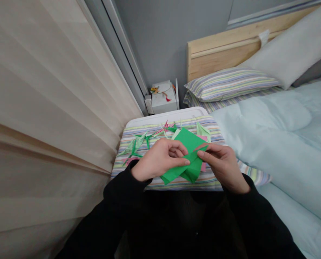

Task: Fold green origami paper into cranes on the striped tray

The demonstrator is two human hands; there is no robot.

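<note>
A partly folded piece of green origami paper (pixel 193 166) is held between both hands above the striped cloth. My left hand (pixel 164 156) pinches its left side, thumb on top. At its upper right corner, the thumb and fingers of my right hand (pixel 221 162) grip the edge. Another green sheet (pixel 188 139) shows just behind the folded piece; whether the two are joined I cannot tell. Pink paper (pixel 203 166) peeks out on the right, partly hidden. Several folded paper cranes (pixel 134 147) in green, pale green and pink lie to the left and behind my hands.
The striped cloth (pixel 155 185) covers a small white-edged table (pixel 165 116). A beige curtain (pixel 54 108) hangs close on the left. The bed with a pale blue quilt (pixel 284 129) adjoins on the right. Behind stands a white bedside cabinet (pixel 164 105) with small items on it.
</note>
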